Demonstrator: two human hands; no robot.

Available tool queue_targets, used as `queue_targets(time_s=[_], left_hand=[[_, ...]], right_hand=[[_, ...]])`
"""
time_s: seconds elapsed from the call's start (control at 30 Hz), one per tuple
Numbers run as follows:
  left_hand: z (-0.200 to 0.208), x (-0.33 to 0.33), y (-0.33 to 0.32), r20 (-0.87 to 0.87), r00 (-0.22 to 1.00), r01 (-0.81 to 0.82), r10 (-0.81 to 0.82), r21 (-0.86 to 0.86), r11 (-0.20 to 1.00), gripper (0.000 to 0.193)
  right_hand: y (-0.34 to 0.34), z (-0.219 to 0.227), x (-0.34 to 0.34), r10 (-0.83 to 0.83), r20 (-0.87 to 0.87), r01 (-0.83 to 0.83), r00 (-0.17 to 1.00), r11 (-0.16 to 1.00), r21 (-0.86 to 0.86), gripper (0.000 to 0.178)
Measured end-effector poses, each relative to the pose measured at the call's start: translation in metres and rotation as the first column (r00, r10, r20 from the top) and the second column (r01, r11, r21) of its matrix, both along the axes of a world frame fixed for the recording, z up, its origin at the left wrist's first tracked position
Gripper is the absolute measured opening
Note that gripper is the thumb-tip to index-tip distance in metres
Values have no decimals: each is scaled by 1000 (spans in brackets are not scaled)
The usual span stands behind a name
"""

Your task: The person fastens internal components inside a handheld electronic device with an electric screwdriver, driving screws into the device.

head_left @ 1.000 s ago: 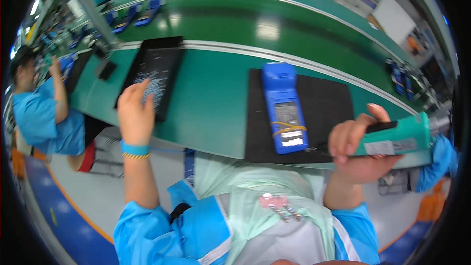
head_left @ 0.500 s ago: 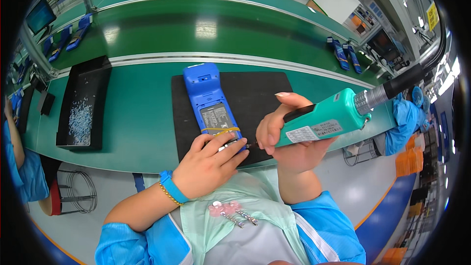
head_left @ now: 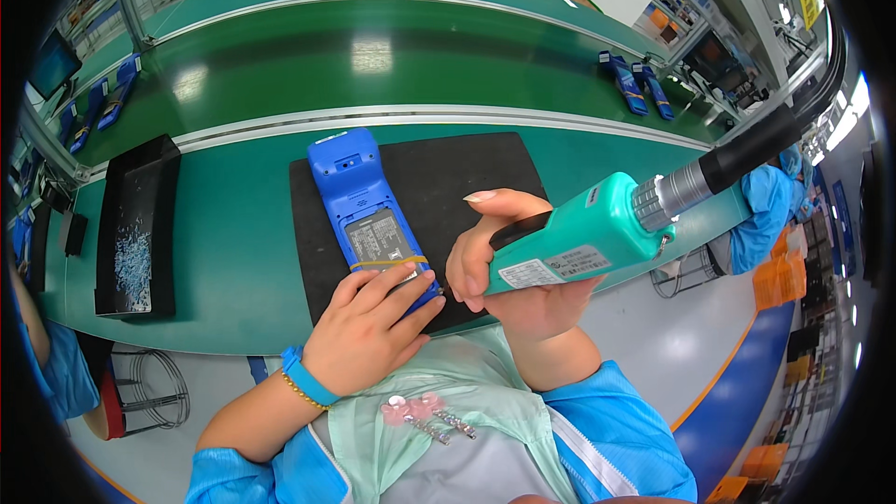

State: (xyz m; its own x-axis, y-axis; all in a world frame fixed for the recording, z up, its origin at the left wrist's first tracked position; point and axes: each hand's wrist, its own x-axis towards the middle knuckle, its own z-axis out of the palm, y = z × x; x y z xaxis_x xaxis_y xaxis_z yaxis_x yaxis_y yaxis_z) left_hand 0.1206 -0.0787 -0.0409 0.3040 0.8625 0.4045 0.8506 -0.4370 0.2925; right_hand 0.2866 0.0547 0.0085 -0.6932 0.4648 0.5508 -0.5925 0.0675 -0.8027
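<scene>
Head view: blue plastic handheld terminal (head_left: 366,215), long axis running away up-left, is pinned at near end by left hand (head_left: 369,327), teal electric screwdriver (head_left: 583,243) gripped in right hand (head_left: 509,266) just right of it.

The left hand (head_left: 369,327) presses the blue handheld device (head_left: 369,215) on the black mat (head_left: 485,177); the right hand (head_left: 509,271) grips a teal electric screwdriver (head_left: 583,243), its tip seemingly hidden.

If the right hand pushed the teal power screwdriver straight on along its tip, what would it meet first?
Most likely the near end of the blue handheld device, close to the left hand fingers. The right hand hides the teal power screwdriver tip, so depth is uncertain.
</scene>
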Motion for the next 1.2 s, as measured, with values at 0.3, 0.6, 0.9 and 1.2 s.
queue_targets(time_s=[0.3, 0.6, 0.9, 1.2], left_hand=[[1, 0, 1, 1, 1000, 1, -1, -13, 1000, 47], [0, 0, -1, 0, 1000, -15, 15, -4, 1000, 46], [2, 1, -2, -10, 1000, -18, 18, -8, 1000, 44], [3, 1, -3, 8, 1000, -14, 14, 3, 1000, 41]], right_hand=[[-6, -3, -4, 43, -11, -43, 999, 999, -8, 84], [-5, -8, -13, 92, -115, -94, 989, 996, -12, 73], [-8, 6, -12, -45, 22, 46, 999, 998, -34, 98], [-6, 22, -3, -75, 28, 75, 997, 997, -5, 113]])
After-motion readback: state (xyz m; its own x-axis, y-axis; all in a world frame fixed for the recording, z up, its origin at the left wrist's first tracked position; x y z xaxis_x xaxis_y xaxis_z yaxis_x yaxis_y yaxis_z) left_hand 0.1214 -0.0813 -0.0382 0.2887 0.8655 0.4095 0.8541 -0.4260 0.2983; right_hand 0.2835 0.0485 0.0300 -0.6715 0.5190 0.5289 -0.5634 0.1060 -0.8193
